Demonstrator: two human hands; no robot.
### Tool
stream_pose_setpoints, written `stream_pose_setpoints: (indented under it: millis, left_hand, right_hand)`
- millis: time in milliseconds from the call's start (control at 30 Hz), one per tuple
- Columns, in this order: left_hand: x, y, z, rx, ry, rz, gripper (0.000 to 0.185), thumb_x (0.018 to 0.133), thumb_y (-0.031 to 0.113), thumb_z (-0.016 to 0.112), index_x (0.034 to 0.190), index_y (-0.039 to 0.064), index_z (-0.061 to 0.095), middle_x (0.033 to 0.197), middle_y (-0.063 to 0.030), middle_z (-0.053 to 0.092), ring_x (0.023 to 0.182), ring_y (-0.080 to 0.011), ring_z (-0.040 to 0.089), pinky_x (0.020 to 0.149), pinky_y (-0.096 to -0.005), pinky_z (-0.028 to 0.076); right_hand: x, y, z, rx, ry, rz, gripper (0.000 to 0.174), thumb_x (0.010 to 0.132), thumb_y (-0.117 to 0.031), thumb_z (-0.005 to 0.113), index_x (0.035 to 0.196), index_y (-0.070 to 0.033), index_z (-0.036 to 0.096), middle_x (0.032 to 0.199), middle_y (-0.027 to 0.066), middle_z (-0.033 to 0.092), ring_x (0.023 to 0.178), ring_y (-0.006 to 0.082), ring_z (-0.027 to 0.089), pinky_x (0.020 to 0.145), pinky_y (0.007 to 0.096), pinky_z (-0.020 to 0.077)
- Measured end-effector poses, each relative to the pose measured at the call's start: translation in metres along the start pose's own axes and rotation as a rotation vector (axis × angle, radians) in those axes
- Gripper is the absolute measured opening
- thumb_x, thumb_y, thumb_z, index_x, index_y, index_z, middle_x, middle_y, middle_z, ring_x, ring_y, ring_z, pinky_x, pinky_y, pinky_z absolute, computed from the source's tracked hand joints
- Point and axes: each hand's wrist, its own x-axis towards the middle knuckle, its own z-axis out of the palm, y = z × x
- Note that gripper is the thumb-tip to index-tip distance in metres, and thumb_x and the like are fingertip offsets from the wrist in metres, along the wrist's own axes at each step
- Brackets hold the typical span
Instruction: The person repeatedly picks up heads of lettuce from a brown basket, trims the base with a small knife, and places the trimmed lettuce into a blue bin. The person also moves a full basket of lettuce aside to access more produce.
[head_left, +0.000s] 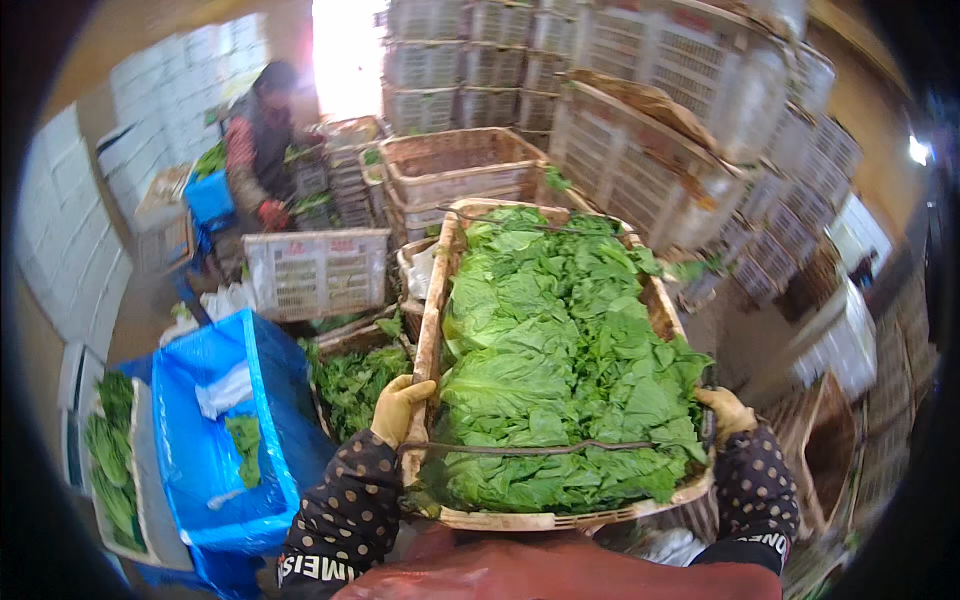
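Observation:
A long plastic crate (429, 330), its rim worn and dirty, lies before me full of green leafy vegetables (525, 352), which look like romaine lettuce. My left hand (397, 409), in a yellowish glove, grips the crate's left rim with the thumb on top. On the right side, my gloved right hand (726, 412) holds the rim, its fingers partly hidden by the crate and leaves. A thin dark bar or cord (540, 450) crosses over the leaves near me, and a similar one crosses the far end. The near end of the crate is close to my red apron (510, 566).
A blue-lined bin (251, 405) and a crate of greens (135, 480) stand at left. Beyond are a white crate (315, 274), empty brown crates (465, 169) and tall crate stacks (660, 135). Another person (262, 142) handles greens at upper left.

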Motion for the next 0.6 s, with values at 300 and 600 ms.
stream_pose_setpoints:
  millis: [300,600]
  left_hand:
    - [0.005,-0.012,-0.001,0.231,0.108,-0.045,0.049,0.078,0.012,0.082,0.119,-0.006,0.061,0.105,-0.0086,0.066,0.09,-0.0169,0.063,0.079,-0.0297,0.052]
    - [0.017,-0.003,-0.018,0.185,-0.047,0.253,0.046,0.076,0.004,0.079,0.117,-0.005,0.061,0.104,-0.0056,0.067,0.088,-0.0138,0.062,0.081,-0.0276,0.051]
  right_hand:
    - [0.054,0.013,-0.002,-0.28,0.08,-0.251,0.028,0.097,-0.024,0.068,0.116,-0.003,0.068,0.104,0.0011,0.068,0.086,0.0154,0.065,0.08,0.033,0.0514]
    - [0.039,-0.02,0.051,-0.172,0.069,-0.442,0.039,0.093,-0.022,0.07,0.125,0.0,0.063,0.11,0.0039,0.067,0.096,0.014,0.063,0.088,0.03,0.05]
